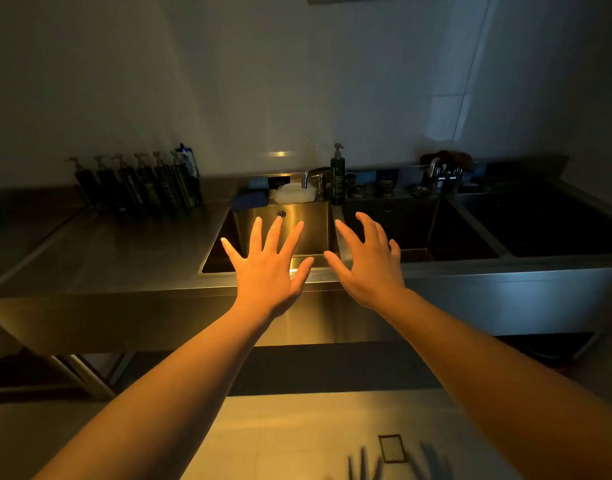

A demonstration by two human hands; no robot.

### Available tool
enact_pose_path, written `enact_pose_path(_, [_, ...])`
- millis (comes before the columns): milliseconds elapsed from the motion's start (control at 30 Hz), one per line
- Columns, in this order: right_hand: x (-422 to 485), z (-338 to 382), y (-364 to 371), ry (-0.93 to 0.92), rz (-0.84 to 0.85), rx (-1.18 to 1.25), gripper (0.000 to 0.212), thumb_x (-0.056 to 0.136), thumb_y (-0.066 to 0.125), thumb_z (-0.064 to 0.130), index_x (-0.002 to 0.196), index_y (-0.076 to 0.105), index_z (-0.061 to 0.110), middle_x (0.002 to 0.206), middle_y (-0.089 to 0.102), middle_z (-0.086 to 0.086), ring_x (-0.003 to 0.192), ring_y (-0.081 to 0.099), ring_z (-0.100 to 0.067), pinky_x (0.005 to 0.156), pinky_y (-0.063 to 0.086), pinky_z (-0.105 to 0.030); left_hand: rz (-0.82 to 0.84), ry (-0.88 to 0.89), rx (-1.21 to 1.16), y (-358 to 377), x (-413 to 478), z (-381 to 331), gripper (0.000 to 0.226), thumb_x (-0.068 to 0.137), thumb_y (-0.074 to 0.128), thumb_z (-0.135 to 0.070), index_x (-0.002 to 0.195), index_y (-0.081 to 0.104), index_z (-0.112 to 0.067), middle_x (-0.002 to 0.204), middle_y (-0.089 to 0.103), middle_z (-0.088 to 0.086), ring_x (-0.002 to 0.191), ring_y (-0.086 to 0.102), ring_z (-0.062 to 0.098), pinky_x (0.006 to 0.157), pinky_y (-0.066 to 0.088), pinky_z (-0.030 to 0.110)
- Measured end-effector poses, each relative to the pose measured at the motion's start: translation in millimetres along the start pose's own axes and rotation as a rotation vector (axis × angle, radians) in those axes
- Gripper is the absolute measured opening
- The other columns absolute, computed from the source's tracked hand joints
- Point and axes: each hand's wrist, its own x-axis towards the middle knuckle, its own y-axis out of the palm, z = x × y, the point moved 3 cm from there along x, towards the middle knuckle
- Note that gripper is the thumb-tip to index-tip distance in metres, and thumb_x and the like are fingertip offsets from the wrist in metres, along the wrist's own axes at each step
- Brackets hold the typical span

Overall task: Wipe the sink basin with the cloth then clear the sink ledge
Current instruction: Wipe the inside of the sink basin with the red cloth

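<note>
Both my arms stretch forward over a steel sink basin (pixel 315 230). My left hand (pixel 268 268) is held flat with its fingers spread, holding nothing, in front of the basin's near rim. My right hand (pixel 368 261) is beside it, fingers spread and slightly bent, also holding nothing. On the ledge behind the basin lie a dark blue cloth (pixel 249 199) and a white cloth (pixel 294 192). A curved tap (pixel 313 180) and a dark pump bottle (pixel 337 178) stand on the same ledge.
A row of several dark pump bottles (pixel 138 183) and a blue-capped bottle (pixel 188 164) stands on the steel counter at the left. Two more basins (pixel 463 237) lie to the right, with a second tap (pixel 443 173) and small round items behind them.
</note>
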Motion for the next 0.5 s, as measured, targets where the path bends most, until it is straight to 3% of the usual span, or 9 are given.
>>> enact_pose_path(300, [32,-46,-18,-0.021,-0.015,-0.037,0.062,0.092,0.037,0.057,0.146,0.019,0.035,0.157,0.006,-0.002,0.144,0.003,-0.024,0.111,0.013,-0.056,-0.05,-0.012,0.04,8,35,-42,0.07,0.08,-0.009,-0.07,0.146,-0.003,-0.046,0.159,0.01,-0.003,0.146,-0.003,0.027,0.103,-0.009,0.069])
enact_pose_path(500, [41,-85,-20,-0.03,-0.019,-0.035,0.063,0.091,0.037,0.058,0.146,0.02,0.034,0.157,0.008,-0.003,0.144,0.005,-0.024,0.111,0.016,-0.057,-0.057,0.007,0.046,24,54,-77,0.065,0.086,0.002,-0.066,0.147,0.001,-0.043,0.156,0.022,-0.003,0.146,0.004,0.026,0.104,-0.007,0.07])
